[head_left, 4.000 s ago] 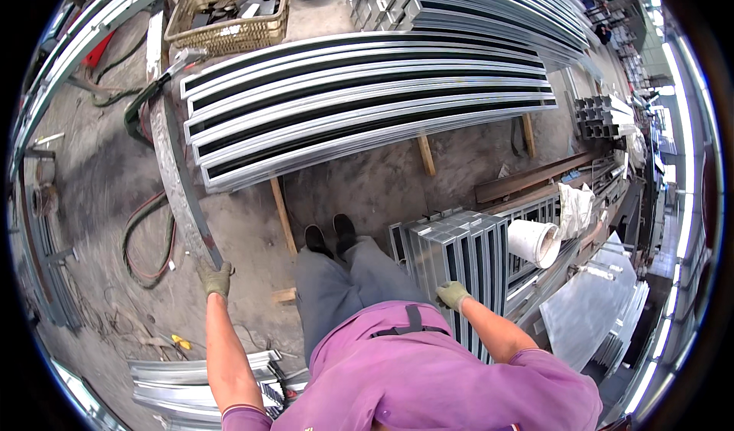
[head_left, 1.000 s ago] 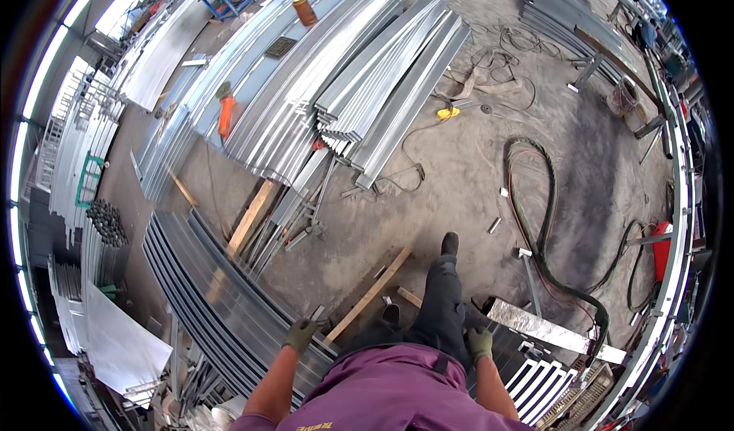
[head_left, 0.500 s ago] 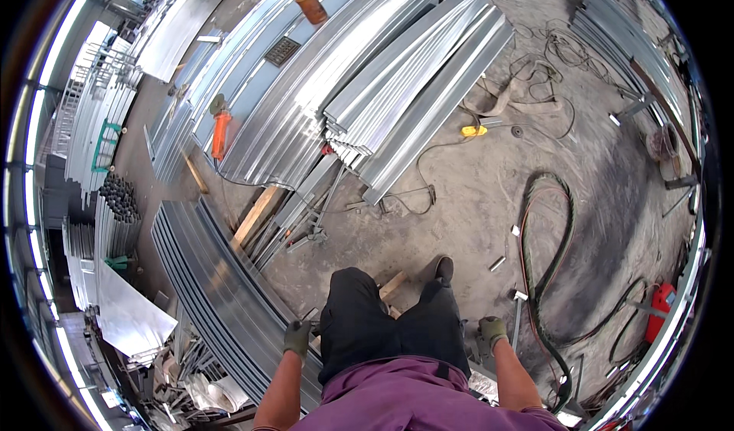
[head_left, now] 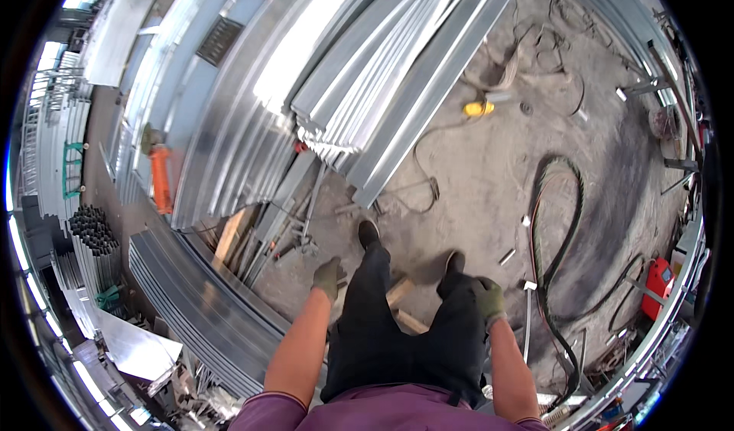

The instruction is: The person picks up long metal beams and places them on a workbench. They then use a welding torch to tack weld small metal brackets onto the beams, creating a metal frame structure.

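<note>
Now | left hand (head_left: 326, 278) near panels (head_left: 200, 309) | right hand (head_left: 489, 301) by trousers (head_left: 382, 354) | grip (both): can't tell

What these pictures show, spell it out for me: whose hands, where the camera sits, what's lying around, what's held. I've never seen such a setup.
No robot here: these are a person's own gloved hands, the left hand and the right hand. Every picture comes from the left one of two fisheye cameras worn on the head, looking down, so straight edges bend toward the rim. Around the grey floor are long silvery metal lengths, a looped dark hose or cable and a small yellow object. A dark grey metal stack lies to the left. Nothing is clearly held, though the fingers are too hidden to be sure.
</note>
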`<state>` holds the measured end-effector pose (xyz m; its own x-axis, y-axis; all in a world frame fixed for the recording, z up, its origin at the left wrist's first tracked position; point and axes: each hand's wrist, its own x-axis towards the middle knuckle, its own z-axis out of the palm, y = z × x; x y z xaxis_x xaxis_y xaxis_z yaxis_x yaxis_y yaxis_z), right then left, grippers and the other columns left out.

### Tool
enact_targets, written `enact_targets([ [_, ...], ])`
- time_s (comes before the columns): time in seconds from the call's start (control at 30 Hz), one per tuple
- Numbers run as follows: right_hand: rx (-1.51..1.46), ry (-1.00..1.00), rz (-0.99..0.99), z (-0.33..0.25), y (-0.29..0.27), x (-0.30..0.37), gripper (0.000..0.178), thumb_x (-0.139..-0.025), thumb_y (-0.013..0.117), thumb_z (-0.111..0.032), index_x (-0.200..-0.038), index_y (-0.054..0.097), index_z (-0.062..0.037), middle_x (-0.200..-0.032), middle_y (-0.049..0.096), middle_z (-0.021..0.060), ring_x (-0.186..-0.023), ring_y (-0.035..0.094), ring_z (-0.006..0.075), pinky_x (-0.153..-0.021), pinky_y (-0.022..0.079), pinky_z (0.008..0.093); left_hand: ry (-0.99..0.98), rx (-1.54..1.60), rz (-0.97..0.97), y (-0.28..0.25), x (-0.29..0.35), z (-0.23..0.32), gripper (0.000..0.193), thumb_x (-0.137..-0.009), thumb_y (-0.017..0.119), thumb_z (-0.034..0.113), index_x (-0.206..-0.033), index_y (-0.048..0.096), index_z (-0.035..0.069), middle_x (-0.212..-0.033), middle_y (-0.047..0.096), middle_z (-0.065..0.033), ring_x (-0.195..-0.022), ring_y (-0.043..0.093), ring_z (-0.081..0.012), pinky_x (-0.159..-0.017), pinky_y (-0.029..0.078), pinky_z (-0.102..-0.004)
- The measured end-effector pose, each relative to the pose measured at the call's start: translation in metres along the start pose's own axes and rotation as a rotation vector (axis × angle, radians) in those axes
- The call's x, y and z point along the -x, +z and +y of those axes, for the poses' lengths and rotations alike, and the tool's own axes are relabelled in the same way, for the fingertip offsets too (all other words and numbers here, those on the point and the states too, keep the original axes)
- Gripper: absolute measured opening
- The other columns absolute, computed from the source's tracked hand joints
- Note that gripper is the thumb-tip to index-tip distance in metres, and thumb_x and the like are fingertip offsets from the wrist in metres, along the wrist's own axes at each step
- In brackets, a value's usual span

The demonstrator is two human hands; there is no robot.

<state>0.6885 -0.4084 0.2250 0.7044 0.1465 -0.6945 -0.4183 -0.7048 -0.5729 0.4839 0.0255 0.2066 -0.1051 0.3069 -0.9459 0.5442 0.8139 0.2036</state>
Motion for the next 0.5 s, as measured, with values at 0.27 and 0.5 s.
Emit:
enact_targets([
  [0.27, -0.080, 0.227, -0.442, -0.035, 0.181, -0.039, 0.035, -0.100, 0.068, -0.027, -0.123, 0.076, -0.0018, -0.107, 0.080, 0.0177, -0.098, 0.077, 0.0239, -0.087, 0.058, 0.0358, -0.070, 0.045, -0.030, 0.087, -0.174, 0.029, 0.062, -0.104, 0.065, 0.044, -0.154, 0.053, 0.010, -0.152, 0.056, -0.0163, -0.130, 0.058, -0.0322, -0.101, 0.053, -0.0509],
  [0.5, 0.238, 0.473, -0.574, 0.015, 0.203, -0.093, 0.038, -0.098, 0.067, -0.030, -0.123, 0.077, -0.0034, -0.106, 0.080, 0.0164, -0.098, 0.077, 0.0242, -0.089, 0.058, 0.0367, -0.100, 0.094, 0.026, 0.141, -0.365, 0.011, 0.064, -0.102, 0.067, 0.045, -0.155, 0.051, 0.012, -0.157, 0.051, -0.0148, -0.133, 0.054, -0.0313, -0.107, 0.048, -0.0544],
])
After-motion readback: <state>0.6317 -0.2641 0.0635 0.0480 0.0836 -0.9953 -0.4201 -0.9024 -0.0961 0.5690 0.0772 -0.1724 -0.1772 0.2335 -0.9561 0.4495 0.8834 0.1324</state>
